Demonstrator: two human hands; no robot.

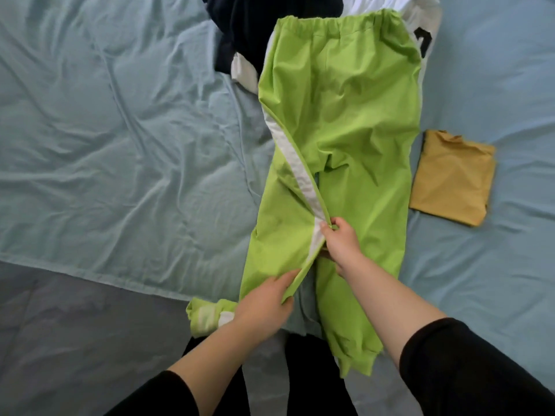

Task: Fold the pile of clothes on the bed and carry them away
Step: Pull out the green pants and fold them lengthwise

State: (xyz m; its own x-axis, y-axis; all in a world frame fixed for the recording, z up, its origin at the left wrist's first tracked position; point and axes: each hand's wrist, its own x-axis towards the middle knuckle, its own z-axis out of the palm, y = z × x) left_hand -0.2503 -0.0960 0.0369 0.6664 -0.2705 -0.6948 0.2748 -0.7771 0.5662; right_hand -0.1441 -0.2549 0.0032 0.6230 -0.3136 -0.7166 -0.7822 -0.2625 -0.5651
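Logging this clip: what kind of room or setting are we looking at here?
Most likely a bedroom. The person works at a bed with a wrinkled light blue sheet; green trousers lie spread on it, held by both hands, with a folded mustard garment and a dark and white clothes pile nearby.

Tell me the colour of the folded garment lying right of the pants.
Mustard yellow: the folded garment, clearest in the head view.

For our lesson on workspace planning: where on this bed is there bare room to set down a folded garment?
Free: the wide blue sheet left of the green trousers, and the strip right of the folded mustard garment. Crowded: the top centre, where dark clothes and white clothes pile.
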